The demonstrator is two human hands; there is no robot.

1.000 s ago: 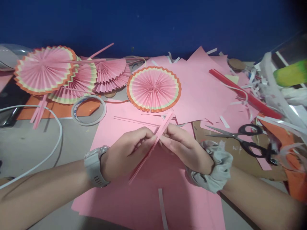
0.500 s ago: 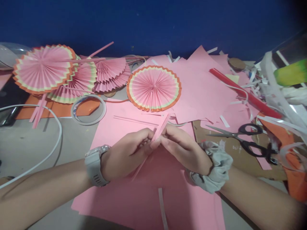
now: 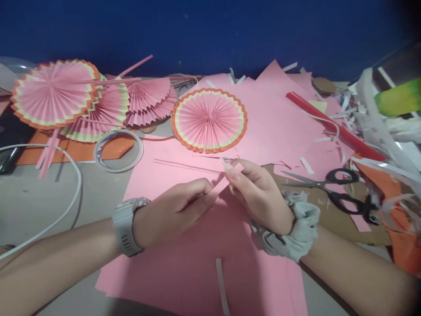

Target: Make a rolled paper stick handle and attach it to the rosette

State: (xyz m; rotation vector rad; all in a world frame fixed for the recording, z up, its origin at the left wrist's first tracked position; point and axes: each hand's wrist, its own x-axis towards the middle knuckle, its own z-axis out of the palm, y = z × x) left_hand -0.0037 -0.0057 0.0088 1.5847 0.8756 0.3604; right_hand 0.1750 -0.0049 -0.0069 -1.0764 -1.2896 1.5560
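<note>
My left hand [image 3: 179, 202] is closed, with thumb and fingers pinching a narrow pink paper strip [image 3: 221, 186] that slants up to the right. My right hand [image 3: 259, 193] is closed at the strip's upper end. A small curl of thin white strip [image 3: 225, 162] shows at its thumb and fingertip. Pink paper sheets [image 3: 184, 272] lie beneath both hands, with a loose white strip [image 3: 222, 285] on them. Just beyond the hands lies a round pleated paper fan [image 3: 209, 120], pink with yellow and orange edging.
More pleated fans [image 3: 55, 94] lie at the back left, near a roll of tape [image 3: 140, 151] and a white cable [image 3: 79, 184]. Scissors [image 3: 325, 186] rest on cardboard at the right. Behind them are a red rod [image 3: 332, 125], pink sheets [image 3: 266, 114] and paper scraps.
The pink strip has tipped over to the right. My right hand has shifted its grip at the strip's upper end, and a white curl now shows at its fingertips.
</note>
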